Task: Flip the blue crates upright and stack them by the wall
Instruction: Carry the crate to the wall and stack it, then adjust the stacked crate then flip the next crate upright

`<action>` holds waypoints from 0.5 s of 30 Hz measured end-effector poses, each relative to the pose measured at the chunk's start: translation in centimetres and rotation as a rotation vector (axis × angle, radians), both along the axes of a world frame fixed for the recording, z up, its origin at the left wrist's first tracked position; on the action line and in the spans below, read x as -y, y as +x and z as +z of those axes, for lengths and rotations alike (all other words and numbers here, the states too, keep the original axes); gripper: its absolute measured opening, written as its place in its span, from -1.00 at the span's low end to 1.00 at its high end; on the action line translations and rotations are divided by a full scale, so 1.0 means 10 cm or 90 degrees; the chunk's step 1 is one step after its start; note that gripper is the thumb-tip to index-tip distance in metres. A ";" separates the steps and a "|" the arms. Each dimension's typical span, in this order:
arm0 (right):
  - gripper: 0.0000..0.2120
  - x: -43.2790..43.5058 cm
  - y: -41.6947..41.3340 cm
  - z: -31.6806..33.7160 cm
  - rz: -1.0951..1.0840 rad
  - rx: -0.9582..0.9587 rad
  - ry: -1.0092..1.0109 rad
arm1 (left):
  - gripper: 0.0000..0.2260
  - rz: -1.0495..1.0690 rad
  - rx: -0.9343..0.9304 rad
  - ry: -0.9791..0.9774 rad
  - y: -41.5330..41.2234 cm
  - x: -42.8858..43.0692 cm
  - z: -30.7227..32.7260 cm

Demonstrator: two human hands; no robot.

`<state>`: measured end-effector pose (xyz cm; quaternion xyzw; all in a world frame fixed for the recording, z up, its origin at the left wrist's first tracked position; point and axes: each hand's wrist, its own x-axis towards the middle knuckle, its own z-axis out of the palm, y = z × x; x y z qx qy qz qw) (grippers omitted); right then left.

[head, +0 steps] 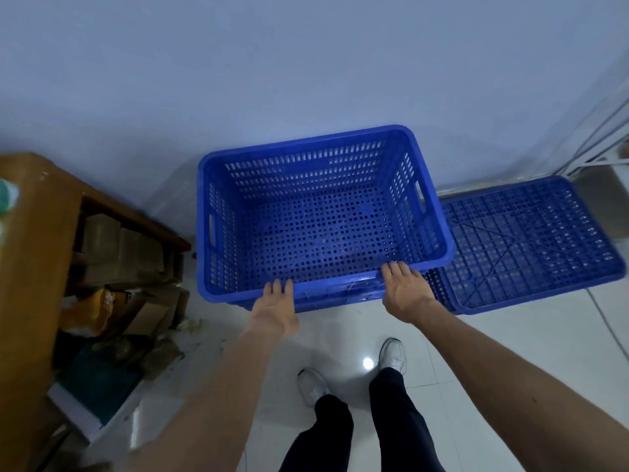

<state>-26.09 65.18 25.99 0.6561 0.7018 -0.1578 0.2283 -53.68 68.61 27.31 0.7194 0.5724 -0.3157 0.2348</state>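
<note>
Pale wall and white floor tiles framed the upright blue crate, which stood near the wall, just beside an overturned crate. My right hand lay straight-fingered on its near rim. My left hand reached over that rim, and I couldn't tell whether it gripped.

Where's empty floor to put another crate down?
The bare white tiles between the upright crate and the shoes are widest, running right in front of the upside-down crate. A narrow strip lies between the upright crate and the wooden desk. Under the desk it's crowded with cardboard boxes.
</note>
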 end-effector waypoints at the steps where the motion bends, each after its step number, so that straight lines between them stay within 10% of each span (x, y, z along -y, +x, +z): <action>1: -0.49 0.05 -0.01 0.13 -0.020 -0.017 -0.030 | -0.27 -0.007 0.024 -0.023 0.04 0.03 0.10; 15: -0.53 1.18 0.23 0.92 -0.312 -0.119 -0.194 | -0.49 0.008 0.155 -0.107 1.13 0.86 0.79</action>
